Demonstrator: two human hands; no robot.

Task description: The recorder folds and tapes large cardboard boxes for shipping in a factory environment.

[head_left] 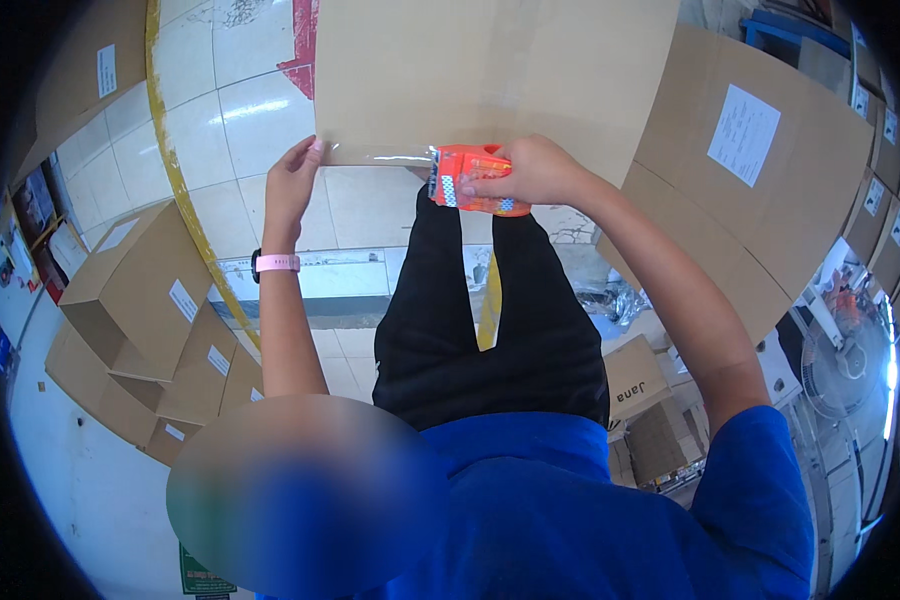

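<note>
A large brown cardboard box lies in front of me, its near edge close to my legs. My right hand is closed round an orange-red tape dispenser at the middle of that edge. From the dispenser a strip of clear packing tape runs left along the edge to the box's near left corner. There my left hand has its thumb and fingertips closed on the tape's end. Whether the tape is stuck down along its length, I cannot tell.
At right stands another large box with a white label, close to my right forearm. Several boxes are stacked at left. A fan stands at the far right. A yellow line crosses the tiled floor.
</note>
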